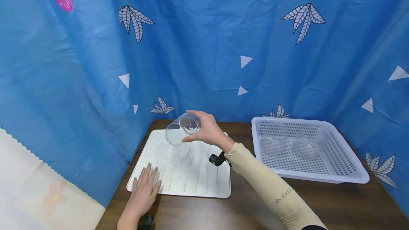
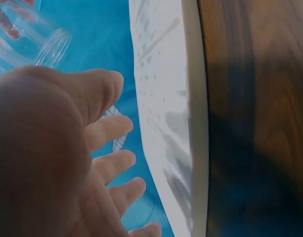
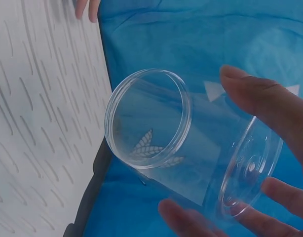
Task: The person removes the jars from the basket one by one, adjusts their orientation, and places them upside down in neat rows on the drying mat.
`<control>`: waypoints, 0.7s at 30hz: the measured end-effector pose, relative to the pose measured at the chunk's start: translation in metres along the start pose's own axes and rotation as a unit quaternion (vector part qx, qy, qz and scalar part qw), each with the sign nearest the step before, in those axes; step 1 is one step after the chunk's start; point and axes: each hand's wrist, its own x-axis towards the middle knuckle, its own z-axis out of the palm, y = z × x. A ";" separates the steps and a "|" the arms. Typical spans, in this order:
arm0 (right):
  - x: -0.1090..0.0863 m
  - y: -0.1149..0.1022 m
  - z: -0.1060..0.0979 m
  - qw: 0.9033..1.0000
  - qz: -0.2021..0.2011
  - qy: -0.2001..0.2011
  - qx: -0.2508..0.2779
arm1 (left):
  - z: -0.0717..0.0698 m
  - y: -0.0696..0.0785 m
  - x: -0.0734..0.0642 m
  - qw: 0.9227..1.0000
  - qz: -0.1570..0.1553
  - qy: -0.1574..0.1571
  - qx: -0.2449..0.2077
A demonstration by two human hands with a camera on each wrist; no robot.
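In the head view my right hand [image 1: 209,129] grips a clear plastic cup [image 1: 174,134] near its base, held tilted above the white ribbed mat [image 1: 191,173]. The right wrist view shows the cup's open rim [image 3: 146,118] turned toward the mat, with the thumb on one side and fingers on the other. My left hand [image 1: 144,191] is at the mat's near left corner with its fingers spread. From the left wrist the left hand [image 2: 92,148] holds nothing, its fingers over or beside the mat's edge; contact is hard to tell.
A white perforated basket [image 1: 310,176] stands on the right of the dark wooden table [image 1: 249,201]. Several clear round containers [image 1: 276,130] sit inside it. A blue patterned curtain [image 1: 198,45] hangs behind and around the table.
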 end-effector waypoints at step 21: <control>0.049 -0.008 0.056 0.998 0.009 -0.044 -0.044 | -0.002 -0.015 -0.018 0.998 -0.053 -0.029 -0.003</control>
